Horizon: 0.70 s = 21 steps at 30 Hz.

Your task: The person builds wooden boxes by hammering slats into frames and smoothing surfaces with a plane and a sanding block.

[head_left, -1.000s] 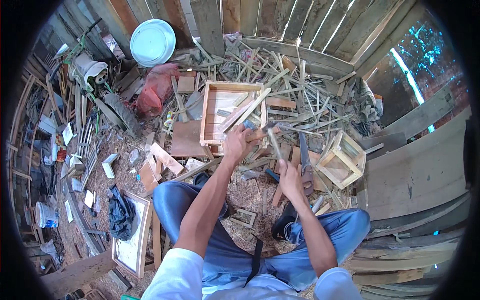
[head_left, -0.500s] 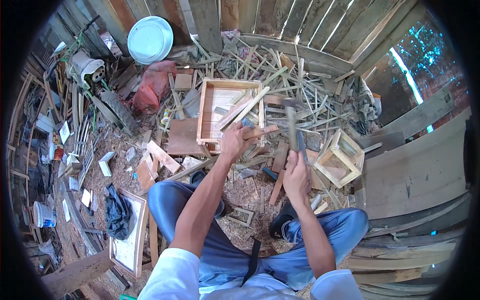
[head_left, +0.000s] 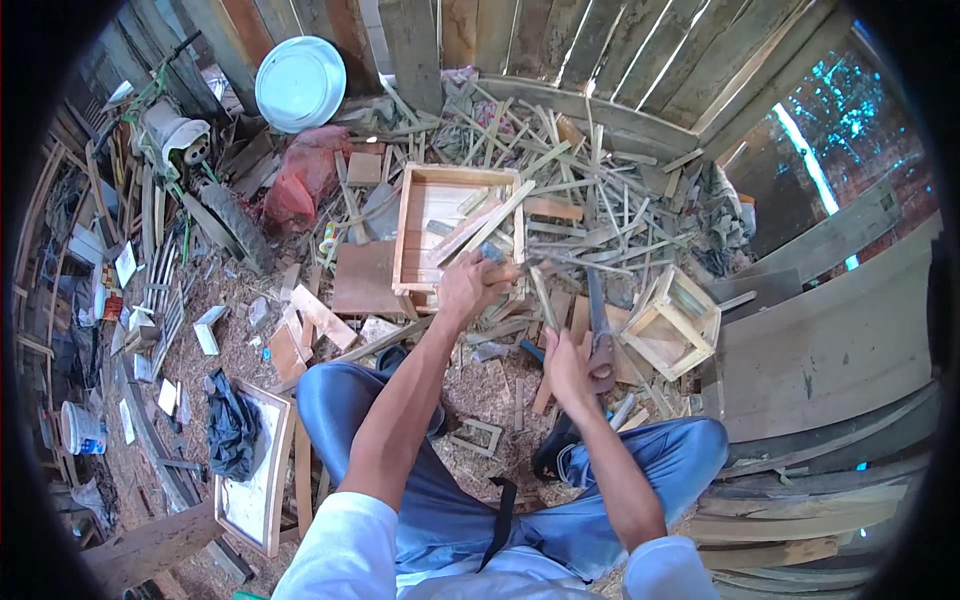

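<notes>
My left hand [head_left: 468,288] is closed around a short wooden piece [head_left: 508,272], at the near right corner of a shallow wooden box [head_left: 405,225]. My right hand [head_left: 568,372] grips the handle of a hammer [head_left: 543,300]. The hammer's head is low, close by the right end of the wooden piece; whether they touch I cannot tell. Several loose strips lie inside the box. Just right of my right hand is a handsaw [head_left: 597,310], its blade pointing away from me.
A small open wooden frame [head_left: 675,322] rests at the right, beside a large board [head_left: 820,350]. Wood offcuts pile up behind the box. A white basin [head_left: 300,85] leans at the back wall. Left of my knee is a framed panel [head_left: 262,500] with a black bag [head_left: 232,430].
My right hand has come left and toward me, and the hammer has swung down to the wooden piece. The handsaw now shows more fully. My left hand has barely moved.
</notes>
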Motion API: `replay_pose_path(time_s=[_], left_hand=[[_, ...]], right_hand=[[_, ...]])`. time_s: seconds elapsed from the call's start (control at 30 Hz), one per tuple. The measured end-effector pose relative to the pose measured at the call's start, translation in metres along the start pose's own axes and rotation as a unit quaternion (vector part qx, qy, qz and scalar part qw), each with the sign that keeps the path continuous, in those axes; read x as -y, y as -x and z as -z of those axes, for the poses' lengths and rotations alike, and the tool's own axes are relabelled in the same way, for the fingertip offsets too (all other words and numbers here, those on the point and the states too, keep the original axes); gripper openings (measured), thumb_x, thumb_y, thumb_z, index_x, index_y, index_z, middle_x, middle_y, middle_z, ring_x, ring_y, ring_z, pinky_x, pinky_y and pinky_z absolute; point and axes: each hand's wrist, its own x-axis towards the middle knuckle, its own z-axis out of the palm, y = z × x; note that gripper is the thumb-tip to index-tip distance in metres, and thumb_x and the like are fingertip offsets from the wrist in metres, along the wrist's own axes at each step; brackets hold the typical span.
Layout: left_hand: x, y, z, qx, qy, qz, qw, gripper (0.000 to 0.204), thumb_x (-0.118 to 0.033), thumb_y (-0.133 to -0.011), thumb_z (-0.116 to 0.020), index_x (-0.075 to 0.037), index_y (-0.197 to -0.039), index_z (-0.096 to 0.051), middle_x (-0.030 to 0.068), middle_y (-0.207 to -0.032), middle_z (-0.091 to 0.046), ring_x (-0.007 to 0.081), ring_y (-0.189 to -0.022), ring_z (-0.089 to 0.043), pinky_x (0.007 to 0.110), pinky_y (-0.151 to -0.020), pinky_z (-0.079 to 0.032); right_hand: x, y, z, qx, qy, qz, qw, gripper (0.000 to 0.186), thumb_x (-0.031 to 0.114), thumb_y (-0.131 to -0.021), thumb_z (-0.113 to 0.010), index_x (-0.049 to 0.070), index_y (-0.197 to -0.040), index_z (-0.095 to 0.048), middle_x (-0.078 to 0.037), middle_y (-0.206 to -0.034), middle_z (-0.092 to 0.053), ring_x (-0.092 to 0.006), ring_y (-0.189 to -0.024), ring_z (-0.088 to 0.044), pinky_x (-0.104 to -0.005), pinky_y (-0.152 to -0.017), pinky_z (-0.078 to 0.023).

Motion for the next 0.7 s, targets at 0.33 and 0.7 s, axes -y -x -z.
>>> replay_pose_path(time_s=[0.33, 0.7], left_hand=[[-0.001, 0.000, 0.004, -0.004, 0.002, -0.011, 1.000, 0.033, -0.038, -0.066, -0.080, -0.011, -0.082, -0.070, 0.0078, -0.081, -0.060, 0.0287, -0.083, -0.062, 0.041, -0.072, -0.051], [0.005, -0.002, 0.005, -0.007, -0.014, -0.015, 1.000, 0.031, -0.035, -0.068, -0.080, -0.010, -0.083, -0.069, 0.0084, -0.084, -0.060, 0.0289, -0.083, -0.062, 0.041, -0.072, -0.052]], right_hand=[[0.012, 0.009, 0.019, -0.237, -0.167, 0.077, 0.954, 0.039, 0.034, -0.101, -0.042, -0.002, -0.098, -0.055, -0.030, -0.073, -0.062, -0.0484, -0.072, -0.062, -0.0550, -0.059, -0.045], [0.029, 0.006, 0.032, -0.186, -0.122, 0.096, 0.970, 0.039, 0.033, -0.100, -0.044, -0.002, -0.096, -0.059, -0.030, -0.064, -0.059, -0.0495, -0.069, -0.060, -0.0545, -0.062, -0.047]])
